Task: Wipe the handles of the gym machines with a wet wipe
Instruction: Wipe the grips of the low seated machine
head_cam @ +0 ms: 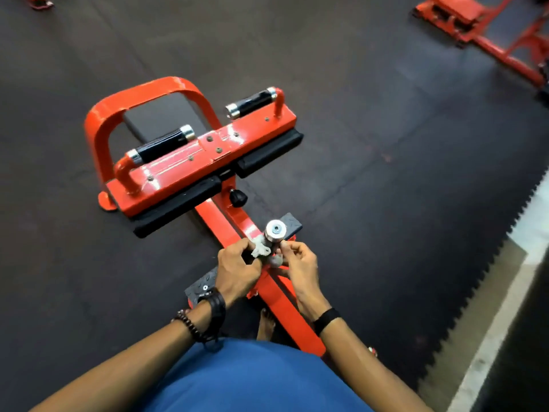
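Note:
A red gym machine (208,156) stands on the floor in front of me. It has two black handles, the left handle (162,144) and the right handle (255,102), each with chrome ends. Nearer to me a chrome post (275,230) rises from the red beam. A crumpled white wet wipe (260,248) is wrapped around the post just below its cap. My left hand (237,270) pinches the wipe on the left side. My right hand (298,263) pinches the wipe's other end beside the post with curled fingers.
Black footplates (200,288) flank the beam. A black knob (238,198) sticks out under the pad. More red equipment (487,28) stands at the far right. The dark rubber matting (386,144) ends in a toothed edge (490,263) at the right. My bare foot (265,324) is beside the beam.

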